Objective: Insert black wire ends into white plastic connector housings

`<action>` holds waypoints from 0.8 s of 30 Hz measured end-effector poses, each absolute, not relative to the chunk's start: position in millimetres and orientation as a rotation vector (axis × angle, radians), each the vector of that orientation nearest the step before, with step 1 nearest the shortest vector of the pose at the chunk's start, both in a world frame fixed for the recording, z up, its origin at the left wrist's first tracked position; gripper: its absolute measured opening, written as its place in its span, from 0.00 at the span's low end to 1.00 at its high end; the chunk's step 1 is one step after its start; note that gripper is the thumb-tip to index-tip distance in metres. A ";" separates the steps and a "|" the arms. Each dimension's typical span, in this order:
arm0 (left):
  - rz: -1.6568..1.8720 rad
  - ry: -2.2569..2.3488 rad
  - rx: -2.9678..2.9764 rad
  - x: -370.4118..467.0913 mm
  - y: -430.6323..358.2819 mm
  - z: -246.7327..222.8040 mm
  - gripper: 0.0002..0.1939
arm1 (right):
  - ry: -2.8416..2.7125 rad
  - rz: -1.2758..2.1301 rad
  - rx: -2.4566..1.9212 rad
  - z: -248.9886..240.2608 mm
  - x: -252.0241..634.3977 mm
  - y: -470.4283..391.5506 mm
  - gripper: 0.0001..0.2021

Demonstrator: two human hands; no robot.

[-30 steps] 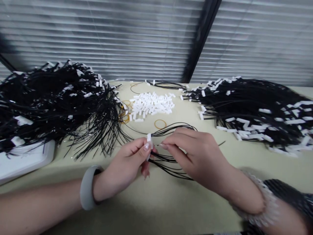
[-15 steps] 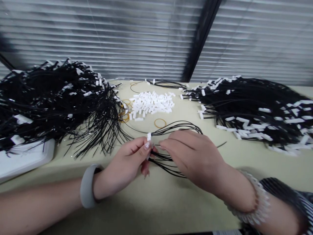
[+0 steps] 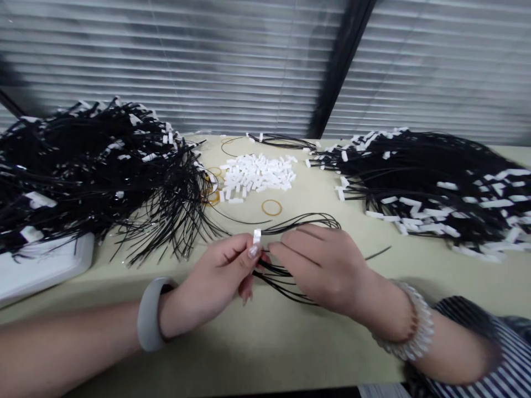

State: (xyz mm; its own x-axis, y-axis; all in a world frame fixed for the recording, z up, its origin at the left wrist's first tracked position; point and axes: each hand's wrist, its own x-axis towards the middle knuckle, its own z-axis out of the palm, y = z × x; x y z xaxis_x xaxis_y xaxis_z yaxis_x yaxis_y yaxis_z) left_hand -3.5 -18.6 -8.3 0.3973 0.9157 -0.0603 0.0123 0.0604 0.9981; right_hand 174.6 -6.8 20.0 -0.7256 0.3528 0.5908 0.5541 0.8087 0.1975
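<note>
Left of the left hand (image 3: 218,271), a cable heap (image 3: 124,171) is piled on the desk (image 3: 249,348). A white connector (image 3: 257,236) is pinched by that hand's thumb and fingers; beyond it, loose housings (image 3: 259,174) and a rubber band (image 3: 271,208) are scattered. Black wires (image 3: 290,223) are fanned rightward from the connector. One wire (image 3: 378,253) is gripped by the right hand (image 3: 321,265), beyond which another bundle (image 3: 423,171) is laid

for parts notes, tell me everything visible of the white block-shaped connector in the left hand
The white block-shaped connector, plastic by its look, appears roughly upright, pinched in the left hand. Its upper end shows above the thumb; the rest is mostly hidden. Thin black cables extend from it toward the right hand.
</note>
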 end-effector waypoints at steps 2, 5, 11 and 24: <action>0.854 0.947 1.365 -4.1 -19.5 -7.9 0.17 | -2.444 -0.485 -0.654 16.0 174.9 -5.7 0.09; 0.857 0.964 1.394 -4.4 -20.4 -7.8 0.17 | -2.432 -0.491 -0.651 11.4 175.6 -5.2 0.08; 0.865 0.955 1.395 -4.7 -20.3 -9.3 0.16 | -2.456 -0.473 -0.638 10.9 173.5 -7.9 0.09; 0.929 0.965 1.268 -1.4 -16.1 -4.5 0.14 | -2.348 -0.551 -0.697 19.2 185.8 3.9 0.06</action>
State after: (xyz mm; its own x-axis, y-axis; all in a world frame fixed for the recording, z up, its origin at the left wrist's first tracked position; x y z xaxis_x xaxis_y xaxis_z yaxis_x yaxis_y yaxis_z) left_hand -1.4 -16.1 -4.5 0.3303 0.9417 -0.0641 -0.0278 0.0776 0.9966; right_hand 185.8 3.9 19.2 -0.6680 0.3394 0.6623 0.5988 0.7735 0.2075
